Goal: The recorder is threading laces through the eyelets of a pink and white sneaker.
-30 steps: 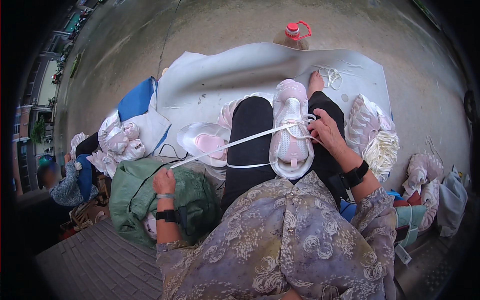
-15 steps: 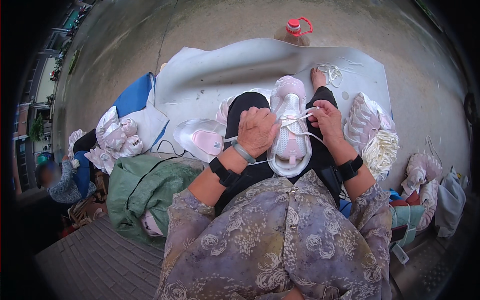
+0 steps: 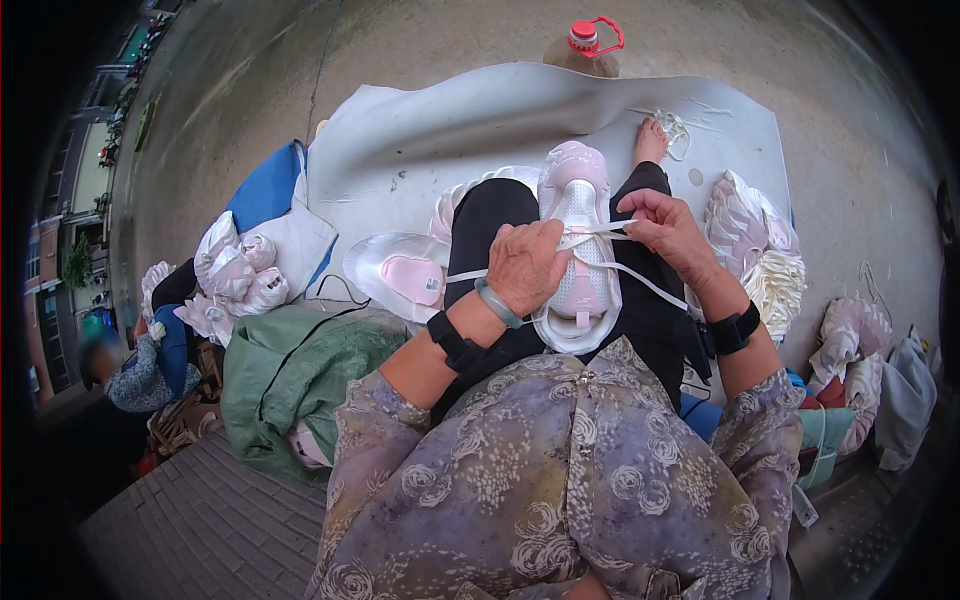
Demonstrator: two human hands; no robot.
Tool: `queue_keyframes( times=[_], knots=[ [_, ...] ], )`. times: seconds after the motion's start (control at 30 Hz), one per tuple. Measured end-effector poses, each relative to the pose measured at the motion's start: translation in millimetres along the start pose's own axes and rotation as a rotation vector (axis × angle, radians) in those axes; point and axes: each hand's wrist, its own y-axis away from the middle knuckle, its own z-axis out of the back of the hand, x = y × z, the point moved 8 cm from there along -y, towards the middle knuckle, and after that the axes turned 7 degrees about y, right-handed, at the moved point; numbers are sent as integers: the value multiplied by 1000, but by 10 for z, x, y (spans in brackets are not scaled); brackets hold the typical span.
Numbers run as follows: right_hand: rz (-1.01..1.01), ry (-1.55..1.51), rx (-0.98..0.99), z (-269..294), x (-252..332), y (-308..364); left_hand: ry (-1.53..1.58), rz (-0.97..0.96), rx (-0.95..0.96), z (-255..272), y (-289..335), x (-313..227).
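Note:
A pale pink and white shoe upper [image 3: 578,180] lies between my thighs, its toe pointing away from me and its tongue toward me. My left hand [image 3: 528,266] rests closed on its left edge, fingers pressed at the lacing; what they pinch is hidden. My right hand [image 3: 665,228], right of the shoe, pinches a white shoelace [image 3: 608,228] drawn nearly level across the upper. One loose lace end runs down to the right over my thigh, another out to the left past my wrist.
A second shoe piece [image 3: 412,280] lies left of my knee. Bundled uppers [image 3: 232,265] sit farther left beside a green sack [image 3: 290,375]. On the right are stacked uppers and a bundle of cream laces [image 3: 772,295]. A red-capped jug [image 3: 583,50] stands beyond the white sheet [image 3: 450,115].
My right hand has moved slightly right, drawing the lace straighter and tauter across the shoe. The left hand has stayed at the shoe's left edge. The whole view has shifted a little.

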Motion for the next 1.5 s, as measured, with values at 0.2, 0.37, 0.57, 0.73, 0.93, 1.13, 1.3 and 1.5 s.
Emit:
queue_keyframes(
  times=[0.2,0.37,0.57,0.73,0.93,1.13,1.3,1.5],
  knots=[
    [27,316,92,-91,-169,-22,91,35,-19,9,-20,-24],
    [-26,93,60,-110,-123,14,35,72,44,29,-4,-36],
    [-201,-246,-86,-151,-316,35,72,-90,42,121,74,-139],
    [-223,-209,-43,-249,-421,-13,207,-209,235,486,464,-231],
    [-201,-117,-50,-296,-379,-63,535,52,413,849,1043,31],
    [-60,-61,-130,-252,-332,245,670,157,427,979,1189,-51],
    [66,520,-52,-157,-181,751,775,369,324,1046,1115,85],
    [286,1059,-299,594,336,1420,653,418,126,1868,1097,523]
  ],
)
